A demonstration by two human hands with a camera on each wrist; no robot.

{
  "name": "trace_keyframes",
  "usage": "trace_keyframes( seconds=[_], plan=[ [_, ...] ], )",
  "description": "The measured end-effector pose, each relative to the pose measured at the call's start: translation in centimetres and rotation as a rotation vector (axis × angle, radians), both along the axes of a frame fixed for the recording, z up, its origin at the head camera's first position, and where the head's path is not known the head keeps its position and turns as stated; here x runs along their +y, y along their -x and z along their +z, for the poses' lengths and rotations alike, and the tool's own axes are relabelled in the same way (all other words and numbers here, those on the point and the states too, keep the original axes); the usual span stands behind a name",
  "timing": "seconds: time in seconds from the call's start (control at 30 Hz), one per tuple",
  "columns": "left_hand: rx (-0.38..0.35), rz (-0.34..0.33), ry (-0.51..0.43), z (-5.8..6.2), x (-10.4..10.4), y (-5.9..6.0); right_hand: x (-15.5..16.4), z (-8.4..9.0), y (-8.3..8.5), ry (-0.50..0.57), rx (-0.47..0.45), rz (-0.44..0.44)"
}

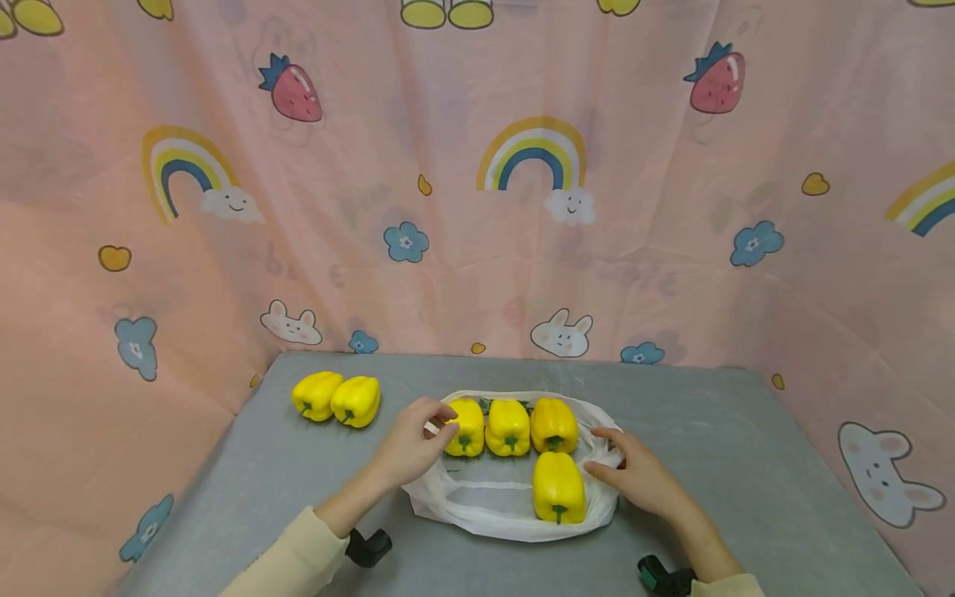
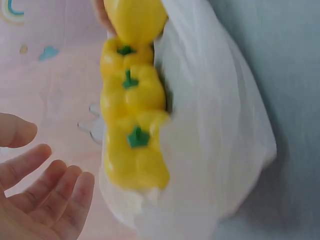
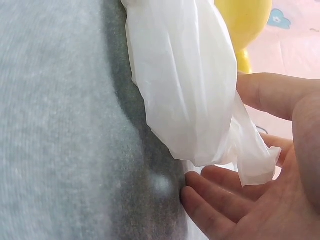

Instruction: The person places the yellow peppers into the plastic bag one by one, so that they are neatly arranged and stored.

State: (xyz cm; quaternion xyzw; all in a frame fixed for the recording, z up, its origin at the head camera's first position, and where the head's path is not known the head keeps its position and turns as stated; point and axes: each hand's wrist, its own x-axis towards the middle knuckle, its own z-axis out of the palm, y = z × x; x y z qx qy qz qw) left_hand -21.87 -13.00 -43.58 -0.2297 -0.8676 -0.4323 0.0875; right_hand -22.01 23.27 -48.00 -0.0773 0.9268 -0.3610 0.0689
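Observation:
A white plastic bag [image 1: 507, 529] lies spread wide on the table, several yellow bell peppers inside its opening. Three of them form a row at the back, such as the middle pepper [image 1: 507, 428]; another pepper [image 1: 559, 487] sits nearer me on the right. My left hand [image 1: 416, 441] hovers at the bag's left side by the leftmost pepper [image 2: 137, 155]; its fingers are loosely spread in the left wrist view, holding nothing. At the right rim is my right hand [image 1: 634, 473], relaxed, with the bag's loose handle [image 3: 256, 157] hanging between thumb and fingers, not visibly pinched.
Two more yellow bell peppers [image 1: 356, 402] lie side by side at the table's back left. The grey table [image 1: 709, 448] is bordered by a pink patterned curtain [image 1: 477, 274] behind and at both sides. Dark wrist devices [image 1: 369, 548] show below both hands.

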Motion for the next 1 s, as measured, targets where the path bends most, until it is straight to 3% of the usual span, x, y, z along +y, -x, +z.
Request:
trace_keyframes(
  seconds=[0.23, 0.47, 0.7, 1.0],
  plan=[
    [0.08, 0.116, 0.023, 0.2, -2.4, 1.1, 0.0, -0.2, 0.1, -0.002, 0.001, -0.001],
    [0.084, 0.206, 0.046, 0.1, -4.5, 1.9, -0.1, -0.1, 0.1, 0.001, -0.006, -0.003],
    [0.134, 0.274, 0.052, 0.1, -6.2, 2.4, -0.1, -0.1, 0.1, -0.004, -0.007, 0.0],
    [0.163, 0.376, 0.001, 0.0, -8.6, 3.4, -0.1, -0.1, 0.1, -0.003, -0.014, -0.001]
  ],
)
